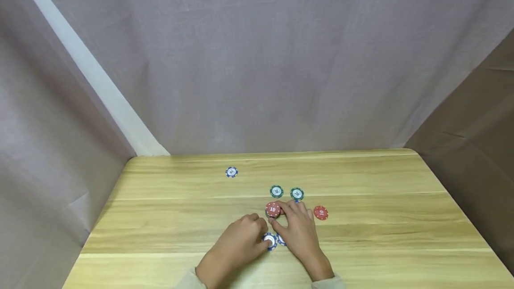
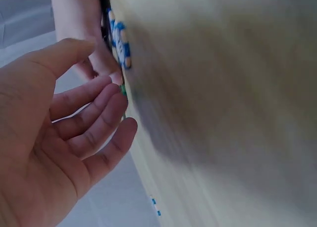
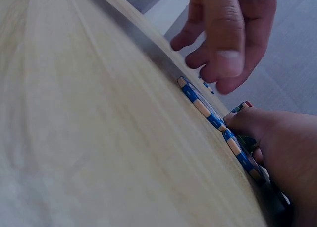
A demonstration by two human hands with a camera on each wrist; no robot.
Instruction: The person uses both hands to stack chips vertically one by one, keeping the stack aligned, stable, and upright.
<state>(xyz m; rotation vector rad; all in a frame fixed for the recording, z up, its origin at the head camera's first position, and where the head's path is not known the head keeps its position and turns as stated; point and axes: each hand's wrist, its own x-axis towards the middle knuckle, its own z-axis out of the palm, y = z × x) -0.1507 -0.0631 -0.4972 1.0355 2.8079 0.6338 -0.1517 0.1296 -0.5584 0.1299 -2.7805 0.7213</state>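
"Head view first. Landmark?"

"Short stack of round, plastic-looking chips [image 1: 272, 209], red one marked 10 on top (lower layers mostly hidden, not counting). Sits on the yellowish wood-grain table [image 1: 160, 217]."

"Right hand [image 1: 299, 227]?"

"At the stack's right side. Thumb and index finger narrowed onto its edge, holding it; other fingers lie farther right of the stack."

"Left hand [image 1: 242, 239]?"

"Left of the stack, on its near side. Fingers loosely bent, thumb apart from them, nothing held; left wrist view shows the bare palm."

"Chips on the near side?"

"Round blue-and-white chip [image 1: 272, 239] nearer the person than the stack, left thumb overlapping it in the head view. Second blue-and-white chip [image 1: 280, 240] also nearer than the stack, partly behind the right hand. Right wrist view puts those two edge to edge."

"Rest?"

"Round green-and-white chip [image 1: 276, 191] just beyond the stack; another green-and-white chip [image 1: 297, 194] beyond it, to the right. Round red chip marked 10 [image 1: 321, 212] right of the stack, past the right hand. Far blue-and-white chip [image 1: 231, 172] well beyond the stack, leftward. Grey fabric curtain [image 1: 257, 66] behind it all, farthest from the stack."
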